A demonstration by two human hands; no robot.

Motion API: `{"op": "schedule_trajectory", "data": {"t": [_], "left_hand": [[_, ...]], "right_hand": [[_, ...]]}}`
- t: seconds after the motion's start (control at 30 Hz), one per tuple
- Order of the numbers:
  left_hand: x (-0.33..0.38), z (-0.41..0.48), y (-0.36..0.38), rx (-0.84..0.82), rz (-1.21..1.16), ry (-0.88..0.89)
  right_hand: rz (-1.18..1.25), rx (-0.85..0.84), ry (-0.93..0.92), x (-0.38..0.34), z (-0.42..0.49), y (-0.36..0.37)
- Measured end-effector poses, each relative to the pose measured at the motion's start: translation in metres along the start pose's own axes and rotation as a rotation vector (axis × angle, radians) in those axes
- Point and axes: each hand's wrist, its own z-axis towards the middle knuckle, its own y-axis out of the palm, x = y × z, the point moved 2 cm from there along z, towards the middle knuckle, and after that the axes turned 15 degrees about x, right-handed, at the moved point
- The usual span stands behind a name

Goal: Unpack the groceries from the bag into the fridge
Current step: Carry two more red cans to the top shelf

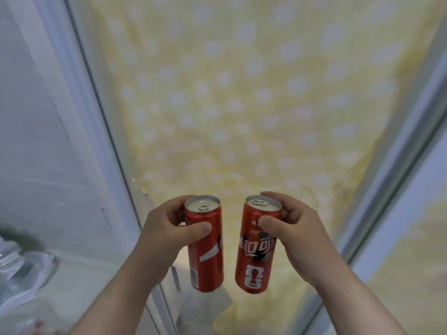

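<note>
Two tall red soda cans are held upright side by side, a small gap between them. My left hand (167,228) grips the left can (205,252) near its top, thumb across the front. My right hand (297,233) grips the right can (256,250) the same way, fingers round the rim. Both cans have silver lids with pull tabs closed. They hang in front of a surface covered by a yellow cloth with white squares (254,105). The grocery bag is not clearly in view.
A white panel with a grey seal (101,112) runs down the left. Another white frame (411,153) slants down the right. Clear plastic water bottles (14,262) lie blurred at the lower left on a pale ledge.
</note>
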Motion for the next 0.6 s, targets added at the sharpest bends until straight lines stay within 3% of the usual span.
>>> {"op": "schedule_trajectory", "data": {"t": [0.23, 0.6], "left_hand": [[0.008, -0.015, 0.072, -0.115, -0.055, 0.029], [0.021, -0.019, 0.16, -0.33, -0.167, 0.048]], "right_hand": [[-0.006, 0.093, -0.038, -0.015, -0.008, -0.071], [0.08, 0.376, -0.11, -0.03, -0.03, -0.153]]}}
